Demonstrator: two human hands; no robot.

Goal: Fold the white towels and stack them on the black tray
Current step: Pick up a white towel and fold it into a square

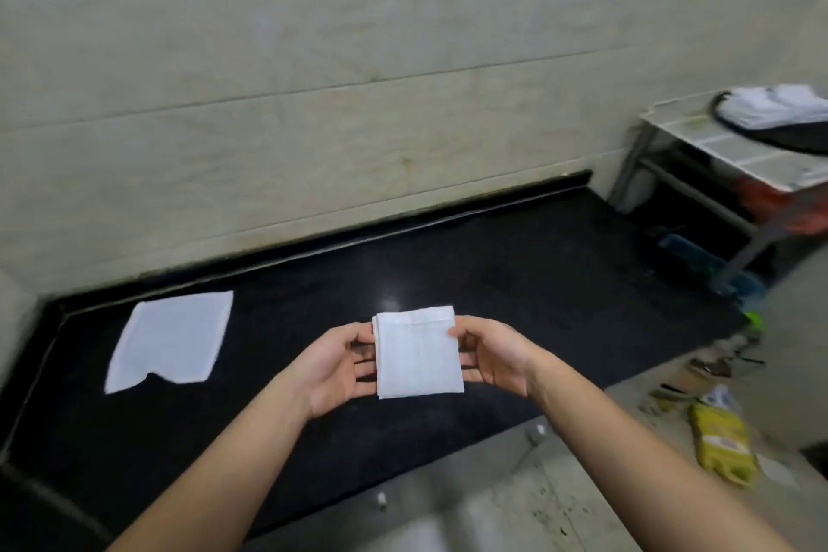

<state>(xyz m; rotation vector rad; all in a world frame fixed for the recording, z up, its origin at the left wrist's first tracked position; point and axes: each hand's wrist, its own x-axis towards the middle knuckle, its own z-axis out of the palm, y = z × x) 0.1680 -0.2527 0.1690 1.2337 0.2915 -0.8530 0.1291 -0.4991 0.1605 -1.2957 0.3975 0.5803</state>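
A small folded white cloth towel (pixel 419 354) is held flat above the black polished stone counter (pixel 515 282), gripped from both sides. Its left edge is pinched by the left hand (pixel 340 368), with the thumb laid on top and the fingers curled beneath. Its right edge is pinched in the same way by the right hand (pixel 493 356). A second white cloth towel (pixel 172 338), spread open and unfolded, is seen lying on the counter well to the left, apart from both hands. The round black tray (pixel 802 143) is set on a pale tiled stand (pixel 735 148) far to the right, and a heap of white towels (pixel 775 105) is laid on it. A yellow plastic packet (pixel 721 439) is seen at the lower right on a pale surface
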